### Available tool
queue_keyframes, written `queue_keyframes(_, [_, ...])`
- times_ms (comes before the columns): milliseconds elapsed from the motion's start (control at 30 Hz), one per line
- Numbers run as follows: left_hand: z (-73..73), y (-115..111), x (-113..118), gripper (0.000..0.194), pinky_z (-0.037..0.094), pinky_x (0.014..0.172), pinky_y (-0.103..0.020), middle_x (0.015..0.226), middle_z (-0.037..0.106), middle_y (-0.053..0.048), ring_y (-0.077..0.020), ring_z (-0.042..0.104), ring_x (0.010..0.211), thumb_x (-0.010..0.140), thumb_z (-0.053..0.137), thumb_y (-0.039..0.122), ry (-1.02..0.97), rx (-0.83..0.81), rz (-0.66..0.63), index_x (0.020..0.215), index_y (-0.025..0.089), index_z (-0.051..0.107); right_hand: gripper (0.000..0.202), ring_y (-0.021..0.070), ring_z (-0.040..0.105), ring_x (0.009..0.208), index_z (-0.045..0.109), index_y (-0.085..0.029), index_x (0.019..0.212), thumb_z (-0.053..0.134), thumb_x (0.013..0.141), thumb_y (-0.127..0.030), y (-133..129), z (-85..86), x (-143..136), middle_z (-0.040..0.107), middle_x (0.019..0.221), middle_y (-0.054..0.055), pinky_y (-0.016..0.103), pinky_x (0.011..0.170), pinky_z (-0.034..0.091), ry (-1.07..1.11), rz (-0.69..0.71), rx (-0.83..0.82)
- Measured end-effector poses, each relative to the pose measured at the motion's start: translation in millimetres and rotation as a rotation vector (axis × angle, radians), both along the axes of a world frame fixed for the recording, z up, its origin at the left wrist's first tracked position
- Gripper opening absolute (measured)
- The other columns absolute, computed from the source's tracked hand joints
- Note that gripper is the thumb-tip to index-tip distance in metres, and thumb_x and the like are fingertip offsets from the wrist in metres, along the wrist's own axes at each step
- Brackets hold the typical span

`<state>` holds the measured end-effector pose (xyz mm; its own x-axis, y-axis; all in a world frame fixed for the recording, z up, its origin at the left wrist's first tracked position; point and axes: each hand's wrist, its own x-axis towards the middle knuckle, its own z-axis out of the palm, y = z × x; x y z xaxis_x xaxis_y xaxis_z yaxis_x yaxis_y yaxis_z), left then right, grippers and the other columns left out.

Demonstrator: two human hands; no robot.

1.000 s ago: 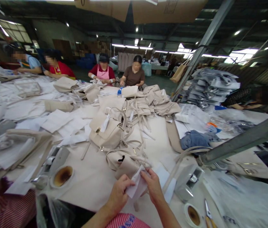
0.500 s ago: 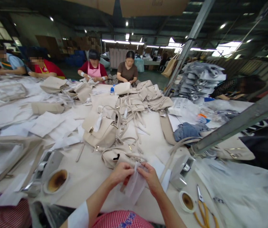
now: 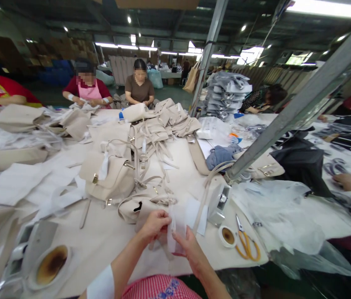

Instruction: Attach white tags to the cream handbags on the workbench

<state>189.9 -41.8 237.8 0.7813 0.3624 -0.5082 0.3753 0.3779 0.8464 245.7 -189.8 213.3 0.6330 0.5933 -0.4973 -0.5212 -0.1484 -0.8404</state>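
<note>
Between my two hands, over the table's near edge, is a thin translucent white sheet (image 3: 178,220). My left hand (image 3: 156,224) pinches its left edge with thumb and fingers. Lower on its right side, my right hand (image 3: 191,247) grips it between thumb and fingers. A small beige bag (image 3: 142,207) with straps lies just beyond my left hand. Behind it, to the left, sits a larger beige bag (image 3: 110,178) with gold buckles and a white tag. White paper (image 3: 196,214) lies right of the sheet.
Orange-handled scissors (image 3: 245,241) and a small cup of brown liquid (image 3: 227,236) are at the right; a larger cup (image 3: 52,265) is near left. A slanted metal post (image 3: 275,128) rises at the right. More beige bags (image 3: 169,120) are piled beyond. People sit across the table.
The view has turned to the right. My right hand has moved lower along the sheet, which now stands more upright between my hands.
</note>
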Motion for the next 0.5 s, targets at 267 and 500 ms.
queue_keyframes(267, [-2.7,-1,11,0.015,0.037,0.054,-0.022,0.057,0.053,0.005,-0.0096,0.047,0.054,0.056,0.063,0.027,0.011,0.005,0.039,0.065,0.018,0.054,0.046,0.0224,0.065,0.077,0.068,-0.016,0.102,0.076,0.063,-0.039,-4,4.5,-9,0.073,0.084,0.005,0.033,0.066,0.055,-0.08,-0.051,-0.036])
queue_keyframes(500, [-2.4,-6,21,0.011,0.04,0.054,-0.022,0.056,0.052,0.005,-0.0095,0.048,0.052,0.059,0.059,0.024,0.029,0.004,0.106,0.066,0.019,0.051,0.076,0.0194,0.066,0.067,0.048,-0.022,0.134,0.073,0.067,-0.047,-7,-1.9,-26,0.07,0.101,0.007,0.031,0.054,0.055,0.032,-0.19,0.044])
